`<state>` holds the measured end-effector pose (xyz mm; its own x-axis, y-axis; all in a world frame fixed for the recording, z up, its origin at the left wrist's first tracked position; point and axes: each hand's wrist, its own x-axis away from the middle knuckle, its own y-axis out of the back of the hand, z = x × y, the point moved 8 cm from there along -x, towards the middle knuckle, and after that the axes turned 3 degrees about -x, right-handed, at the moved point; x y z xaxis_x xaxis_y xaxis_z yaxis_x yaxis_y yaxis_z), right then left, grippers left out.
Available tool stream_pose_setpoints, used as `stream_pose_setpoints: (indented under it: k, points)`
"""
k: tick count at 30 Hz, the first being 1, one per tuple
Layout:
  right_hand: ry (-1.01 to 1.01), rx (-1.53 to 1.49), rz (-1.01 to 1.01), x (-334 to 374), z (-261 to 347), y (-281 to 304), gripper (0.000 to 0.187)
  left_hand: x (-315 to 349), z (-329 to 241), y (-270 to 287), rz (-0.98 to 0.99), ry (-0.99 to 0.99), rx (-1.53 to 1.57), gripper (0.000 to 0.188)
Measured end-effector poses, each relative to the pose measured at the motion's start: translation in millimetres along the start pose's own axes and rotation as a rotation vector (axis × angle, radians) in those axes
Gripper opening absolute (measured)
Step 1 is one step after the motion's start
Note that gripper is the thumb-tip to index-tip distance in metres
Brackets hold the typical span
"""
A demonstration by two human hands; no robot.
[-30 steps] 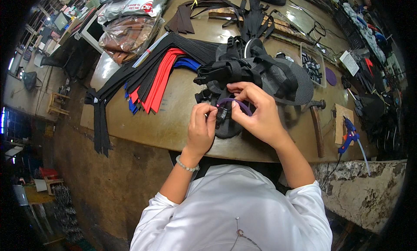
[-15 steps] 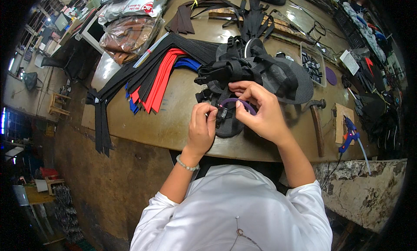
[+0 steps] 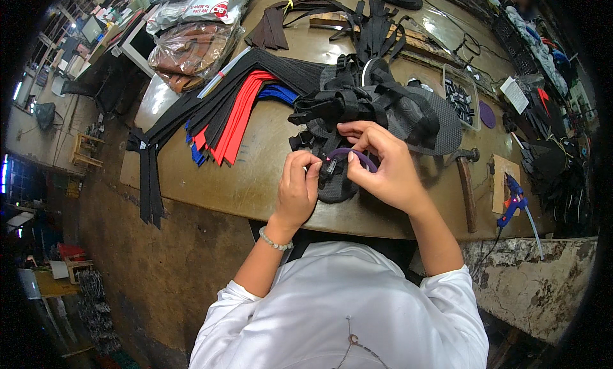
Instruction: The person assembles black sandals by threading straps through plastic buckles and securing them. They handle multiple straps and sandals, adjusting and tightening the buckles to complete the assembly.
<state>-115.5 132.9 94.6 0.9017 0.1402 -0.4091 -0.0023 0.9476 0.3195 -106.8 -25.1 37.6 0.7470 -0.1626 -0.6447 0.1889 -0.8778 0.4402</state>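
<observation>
Worn and shiny, the counter [image 3: 268,187] carries a black sandal [image 3: 337,192], over which the right hand [image 3: 357,146] pinches a curved purple strip [image 3: 345,150]. At its near end, the left hand [image 3: 317,162] closes its fingertips, their exact hold unclear. Since a second ago, the right hand has edged slightly rightward, suggesting the same fine handling.

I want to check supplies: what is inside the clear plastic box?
The clear plastic box holds many small, mostly dark pieces; what lies under the top ones is hidden.
</observation>
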Motion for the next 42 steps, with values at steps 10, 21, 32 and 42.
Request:
stream_pose_setpoints:
  k: [10,21,32,42]
  points:
    - [-0.223,-0.159,-0.063,3,-5,1,0.009,37,-7,67,0.265,0.051,-0.256,0.008]
    - [-0.110,-0.026,0.013,2,0,-2,0.010,-1,-19,32,0.160,0.275,-0.079,0.020]
    - [0.025,0.113,0.010,2,6,-4,0.016,0,-8,25,0.082,0.280,0.049,0.011]
    - [0.039,0.177,0.036,1,9,-8,0.013,-5,-7,28,0.052,0.263,0.058,0.008]
